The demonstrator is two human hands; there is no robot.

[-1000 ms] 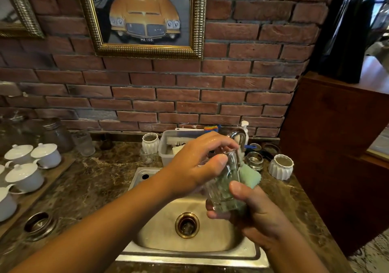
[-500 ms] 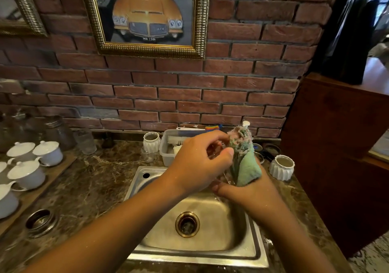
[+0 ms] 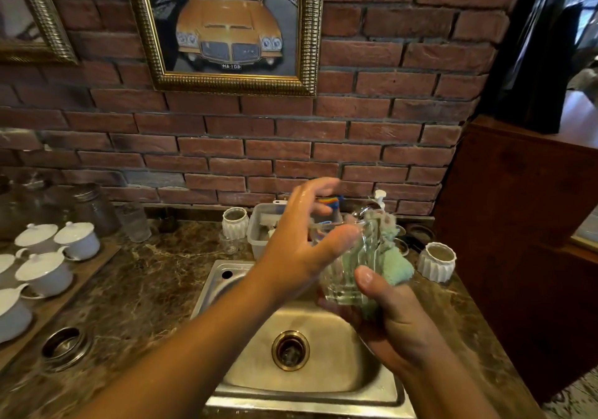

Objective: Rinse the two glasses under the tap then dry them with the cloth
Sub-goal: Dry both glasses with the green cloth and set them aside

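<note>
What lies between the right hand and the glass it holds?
The green cloth: in the head view it wraps behind and under the glass, against the right hand. Only the thumb touches the glass directly.

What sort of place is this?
Probably a cafe or bar's wash-up corner: a small steel sink in a marble counter, matching lidded white cups on a tray, and a brick wall with a framed car picture.

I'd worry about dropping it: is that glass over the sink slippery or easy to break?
Probably slippery: the left hand glistens wet, though the cloth against the glass should add grip. Likely fragile: clear ribbed walls above a hard steel sink.
</note>
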